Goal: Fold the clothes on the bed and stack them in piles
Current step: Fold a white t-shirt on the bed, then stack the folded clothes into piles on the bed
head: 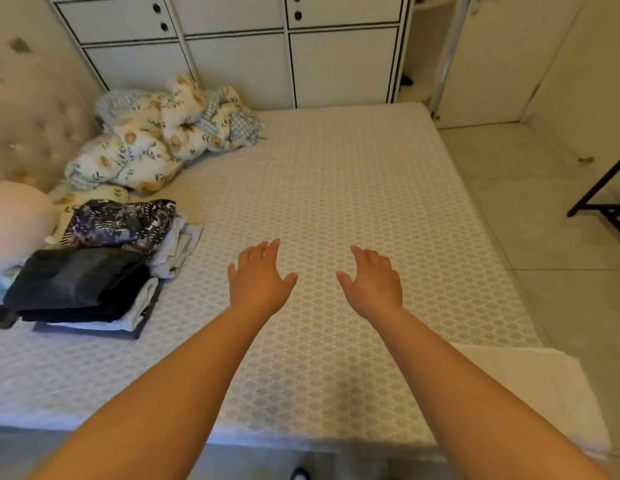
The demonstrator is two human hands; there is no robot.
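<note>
Both hands hover over the bare middle of the bed with fingers spread and loose, palms down, holding nothing: the left hand and the right hand sit side by side, apart from each other. Whether they touch the mattress cover or float just above it cannot be told.

The folded clothes lie at about 9 o'clock from the hands, in 2 piles side by side. The nearer pile is topped by a dark grey garment over pale and black layers; the pile behind it, toward 10 o'clock, is topped by a dark patterned piece. No loose garment shows on the open bed, so the folding looks close to done or finished.

Risks from here, as a judgement: the nearer pile's layers jut out unevenly at the front, so a careless reach or another piece dropped on top could slide it apart. The 2 piles touch, so disturbing one may drag the other.

At 11 o'clock a crumpled floral quilt sits bunched; clothes could be buried under it, unseen. The piles' left edges are cut off by the frame, beside a pale pillow. A white cloth drapes the bed corner at 4 o'clock; whether it is clothing is unclear.
</note>
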